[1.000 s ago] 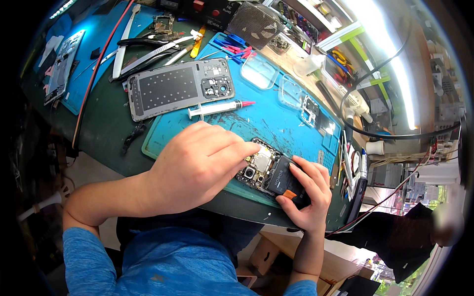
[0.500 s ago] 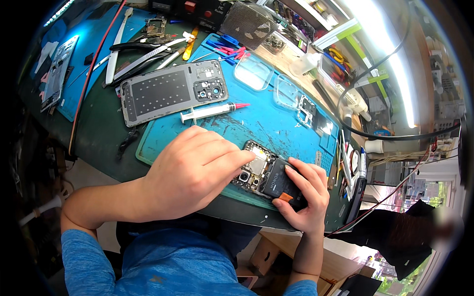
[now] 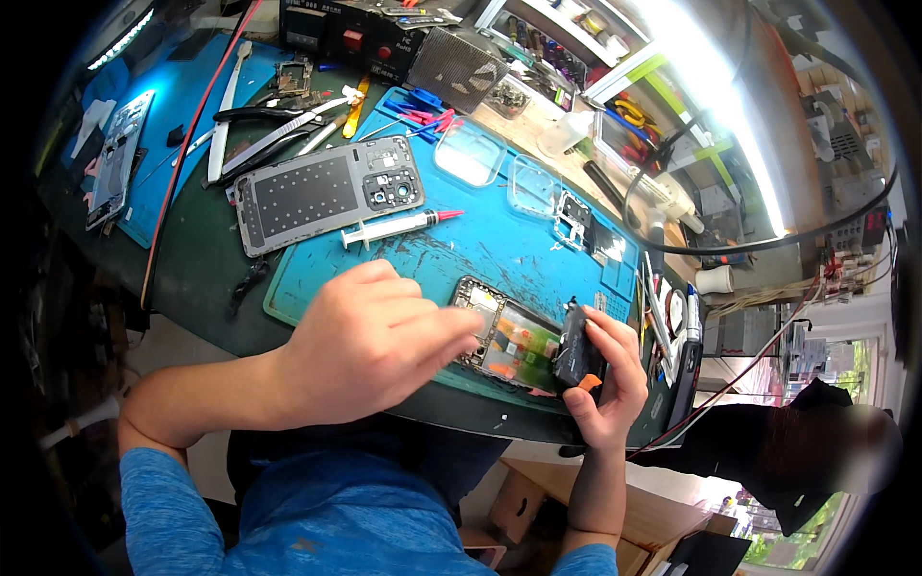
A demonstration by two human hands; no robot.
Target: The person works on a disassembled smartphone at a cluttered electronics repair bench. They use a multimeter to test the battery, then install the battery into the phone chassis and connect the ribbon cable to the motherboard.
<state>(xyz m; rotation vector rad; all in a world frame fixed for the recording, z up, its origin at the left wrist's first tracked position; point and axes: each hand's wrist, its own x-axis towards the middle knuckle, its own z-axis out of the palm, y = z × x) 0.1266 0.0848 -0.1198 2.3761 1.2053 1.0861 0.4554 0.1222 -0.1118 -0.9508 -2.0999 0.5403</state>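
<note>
Battery work on an opened smartphone chassis with exposed circuit boards and orange flex strips (image 3: 504,336), lying flat near the front edge of the blue silicone repair mat (image 3: 461,250), right of centre. Left hand (image 3: 370,336) curled over the chassis's left end, fingertips pressing down on its upper corner, pinning rather than gripping. Right hand (image 3: 605,370) pinching a flat black rectangular battery pack with an orange pull tab (image 3: 578,353), tilted up on edge at the chassis's right end, thumb on one face and fingers on the other.

Judged light and thin, that pack: stiff enough to lift by the edges yet easy to bend or puncture, so best taken along its long sides or by the orange tab, never levered at the middle. Chassis likewise light but fragile, with bare connectors and ribbon cables inside; safest held by the metal rim, away from the boards. Probably slippery on the smooth faces.

Farther off on the mat: a white plastic syringe with a red tip (image 3: 399,228), a grey phone back cover with camera cut-outs (image 3: 327,192), and two clear plastic cases (image 3: 504,168). Far left, metal tweezers and pliers (image 3: 279,130) on the dark green bench (image 3: 197,269). Another person's dark clothing at the lower right, well apart.
</note>
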